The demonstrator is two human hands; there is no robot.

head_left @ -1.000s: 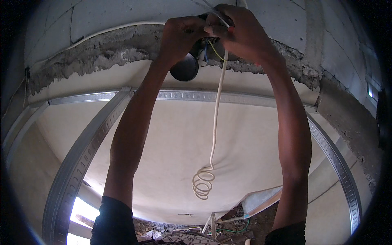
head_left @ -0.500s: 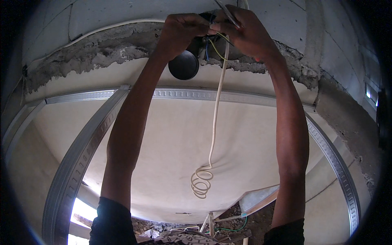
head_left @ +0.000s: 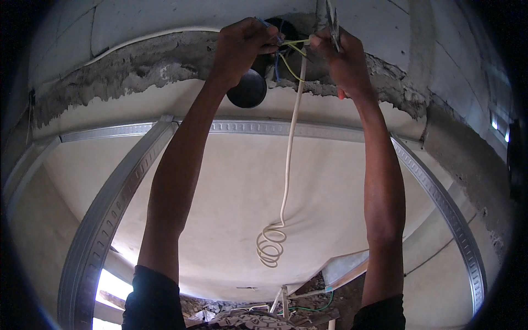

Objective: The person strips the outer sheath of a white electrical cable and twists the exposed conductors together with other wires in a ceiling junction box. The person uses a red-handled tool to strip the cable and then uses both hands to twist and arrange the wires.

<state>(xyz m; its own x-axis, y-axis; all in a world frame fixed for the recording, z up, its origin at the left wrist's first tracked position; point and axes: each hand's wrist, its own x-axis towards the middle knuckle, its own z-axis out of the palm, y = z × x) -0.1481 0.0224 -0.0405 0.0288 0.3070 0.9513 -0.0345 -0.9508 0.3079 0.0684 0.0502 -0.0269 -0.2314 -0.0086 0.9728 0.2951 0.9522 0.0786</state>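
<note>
Both my arms reach up to a dark round box [head_left: 286, 26] in the wall, where several thin wires come out. At its left side, my left hand [head_left: 240, 50] pinches the wires, a blue wire [head_left: 262, 22] among them. My right hand [head_left: 345, 63] has a yellow-green wire [head_left: 298, 42] between thumb and finger, stretched toward the left hand. Pliers [head_left: 333, 27] also sit in that hand, metal jaws upward, an orange handle end showing below the palm. Other blue and yellow-green ends hang loose between the hands. A second black round opening or cap [head_left: 247, 89] lies just below my left wrist.
A white cable [head_left: 291, 140] drops from the box and ends in loose coils [head_left: 271, 246]. Another white cable [head_left: 148, 37] runs along the wall at upper left. Metal profiles [head_left: 118, 198] frame the pale panel [head_left: 236, 181]. Rubble [head_left: 220, 307] lies at the bottom.
My hands have moved apart, the right one rightward and slightly down, drawing the yellow-green wire out straight. The pliers have turned more upright, and the box shows more clearly.
</note>
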